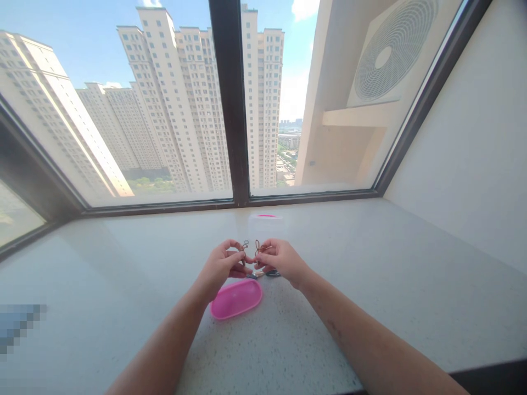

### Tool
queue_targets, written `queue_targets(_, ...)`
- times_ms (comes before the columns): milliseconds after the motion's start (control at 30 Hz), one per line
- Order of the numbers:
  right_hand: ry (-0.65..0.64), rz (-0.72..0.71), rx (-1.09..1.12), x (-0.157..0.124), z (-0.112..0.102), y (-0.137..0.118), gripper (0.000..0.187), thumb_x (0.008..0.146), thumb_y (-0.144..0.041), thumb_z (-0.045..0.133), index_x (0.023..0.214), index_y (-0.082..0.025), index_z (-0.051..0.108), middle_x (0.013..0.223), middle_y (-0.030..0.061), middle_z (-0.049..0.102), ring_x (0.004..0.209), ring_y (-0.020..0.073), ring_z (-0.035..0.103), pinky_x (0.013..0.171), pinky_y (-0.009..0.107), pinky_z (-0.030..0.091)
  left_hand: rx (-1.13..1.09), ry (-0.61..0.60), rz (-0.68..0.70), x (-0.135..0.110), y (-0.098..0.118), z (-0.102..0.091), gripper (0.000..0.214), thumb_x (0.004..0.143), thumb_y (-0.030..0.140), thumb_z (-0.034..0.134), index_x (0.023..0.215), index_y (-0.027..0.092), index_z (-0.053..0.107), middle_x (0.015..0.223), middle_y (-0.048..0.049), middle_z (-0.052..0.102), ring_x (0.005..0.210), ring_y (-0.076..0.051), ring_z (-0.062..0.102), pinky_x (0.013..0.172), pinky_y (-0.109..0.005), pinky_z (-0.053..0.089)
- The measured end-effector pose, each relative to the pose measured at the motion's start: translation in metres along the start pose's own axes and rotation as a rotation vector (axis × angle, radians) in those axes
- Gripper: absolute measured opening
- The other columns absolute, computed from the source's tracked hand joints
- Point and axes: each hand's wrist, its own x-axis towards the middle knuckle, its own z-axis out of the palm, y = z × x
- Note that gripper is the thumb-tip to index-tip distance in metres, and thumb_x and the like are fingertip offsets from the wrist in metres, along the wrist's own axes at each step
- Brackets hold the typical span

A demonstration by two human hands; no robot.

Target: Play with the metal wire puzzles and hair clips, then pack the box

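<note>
My left hand [224,266] and my right hand [280,259] meet above the pale stone sill [370,285], both pinched. Each pinches a small thin loop, perhaps a hair tie [246,244], one dark and one brownish [257,246]. A few more small ties [272,272] lie on the sill just under my right hand. A pink oval lid [236,298] lies flat on the sill below my left hand. Behind the hands stands a clear plastic container [265,226] with a pink base showing through.
A large window [164,109] with a dark frame runs along the back of the sill, with tower blocks outside. A white wall [473,153] closes the right side. An outdoor fan unit [391,55] is visible through the glass.
</note>
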Motion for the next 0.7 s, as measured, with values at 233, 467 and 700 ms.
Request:
queue_targets(233,-0.004,-0.052,-0.097,0.0006,-0.003,-0.0029,0.024,0.065,-0.028,0.069,0.082,-0.014,0.059,0.073,0.0049,0.067,0.069,0.0166,0.065,0.058,0.025,0.046,0.021,-0.054,0.01,0.0058,-0.007,-0.0066,0.021,0.074,0.028,0.062,0.086,0.014,0.052,0.079,-0.0076,0.069,0.063,-0.018,0.068,0.06,-0.029,0.053)
queue_targets(467,-0.007,-0.041,-0.09,0.0052,-0.0057,-0.0012,0.012,0.072,-0.02,0.053,0.081,-0.014,0.059,0.076,0.0043,0.066,0.067,0.0137,0.062,0.052,0.021,0.039,0.063,-0.053,-0.006,0.0053,-0.0077,-0.0063,0.018,0.075,0.027,0.061,0.083,0.011,0.057,0.081,-0.01,0.069,0.061,-0.016,0.067,0.057,-0.025,0.051)
queue_targets(700,-0.074,0.006,-0.096,0.0044,-0.0035,-0.0025,0.018,0.072,-0.014,0.045,0.087,-0.015,0.056,0.076,0.0035,0.065,0.064,0.0118,0.06,0.05,0.02,0.038,0.058,-0.05,-0.008,0.0032,-0.0046,-0.0045,0.016,0.074,0.024,0.058,0.083,0.011,0.057,0.081,-0.01,0.069,0.062,-0.017,0.067,0.058,-0.025,0.051)
